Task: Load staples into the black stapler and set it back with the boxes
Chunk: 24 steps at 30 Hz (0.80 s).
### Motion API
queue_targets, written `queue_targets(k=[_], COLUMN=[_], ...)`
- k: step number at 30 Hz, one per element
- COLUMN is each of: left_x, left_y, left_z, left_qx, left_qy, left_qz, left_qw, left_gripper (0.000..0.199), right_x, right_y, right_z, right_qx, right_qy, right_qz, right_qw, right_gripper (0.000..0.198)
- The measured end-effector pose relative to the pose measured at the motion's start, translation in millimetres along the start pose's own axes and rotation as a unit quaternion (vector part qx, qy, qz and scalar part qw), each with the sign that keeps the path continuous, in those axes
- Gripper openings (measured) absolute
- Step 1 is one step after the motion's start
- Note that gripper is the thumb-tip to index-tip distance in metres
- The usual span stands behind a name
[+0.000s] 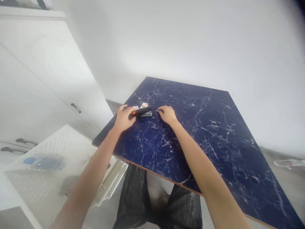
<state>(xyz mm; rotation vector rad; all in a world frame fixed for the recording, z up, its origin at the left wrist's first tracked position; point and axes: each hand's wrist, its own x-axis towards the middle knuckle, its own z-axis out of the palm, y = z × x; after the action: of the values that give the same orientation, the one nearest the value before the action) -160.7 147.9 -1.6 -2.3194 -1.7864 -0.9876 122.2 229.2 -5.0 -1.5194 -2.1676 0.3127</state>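
A black stapler point(144, 111) with an orange part at its rear lies on the dark blue marbled tabletop point(202, 127). My left hand point(124, 119) is closed around its rear end, thumb on the near side. The stapler's front points right, and a gap shows between its upper arm and its base. To the right, my right hand point(168, 114) pinches a small grey strip point(160, 110), apart from the stapler; it looks like a staple strip, but is too small to be sure. Just behind the stapler lies a small white and red box point(144, 105), partly hidden.
White cabinets point(47, 79) with dark handles stand at the left. Below them, a white perforated surface point(59, 140) holds a clear bottle point(46, 163) with a blue cap. A white wall point(190, 47) rises behind the table. Clear plastic point(289, 163) lies at far right.
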Motion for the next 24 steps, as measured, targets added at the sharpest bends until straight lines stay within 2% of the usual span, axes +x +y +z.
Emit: queue_targets(k=[3,7,9,11,12,14,16,18,21,24], left_x=[0.7,2.0,3.1,4.9,6.1,8.3,9.7,9.8,8.0,7.1], left_y=[8.0,15.2,11.8,4.2,-0.1,-7.0,-9.3,-7.3,-2.2,-1.4], left_z=[6.7,9.9,10.3,12.5,14.3,18.2,19.7,17.8,12.2,10.4], left_qx=[-0.001,-0.033,-0.037,-0.018,-0.007,0.007,0.006,0.005,-0.007,-0.012], left_qy=[-0.007,-0.042,-0.008,0.037,0.041,0.009,-0.022,-0.016,0.007,0.008], left_qz=[0.005,0.045,0.027,-0.018,-0.032,-0.027,-0.012,-0.023,-0.059,-0.073], left_qw=[1.000,0.998,0.999,0.999,0.999,1.000,1.000,1.000,0.998,0.997], left_gripper=[0.041,0.045,0.038,0.039,0.042,0.044,0.038,0.032,0.033,0.030], right_x=[4.2,1.4,-4.3,-11.4,-14.9,-20.9,-24.9,-26.5,-25.7,-24.6], right_y=[-1.2,-7.2,-14.1,-27.0,-35.7,-55.7,-74.9,-88.5,-95.4,-92.6], right_z=[4.8,7.9,6.9,6.4,6.8,9.6,13.9,17.6,18.0,12.2], right_qx=[0.058,0.164,0.181,0.191,0.196,0.195,0.182,0.169,0.165,0.170], right_qy=[0.006,0.049,0.085,0.095,0.087,0.061,0.034,0.011,-0.001,0.009], right_qz=[0.033,0.091,0.108,0.101,0.089,0.068,0.065,0.075,0.087,0.083], right_qw=[0.998,0.981,0.974,0.972,0.973,0.977,0.981,0.983,0.982,0.982], right_gripper=[0.023,0.027,0.031,0.037,0.044,0.063,0.079,0.089,0.092,0.086])
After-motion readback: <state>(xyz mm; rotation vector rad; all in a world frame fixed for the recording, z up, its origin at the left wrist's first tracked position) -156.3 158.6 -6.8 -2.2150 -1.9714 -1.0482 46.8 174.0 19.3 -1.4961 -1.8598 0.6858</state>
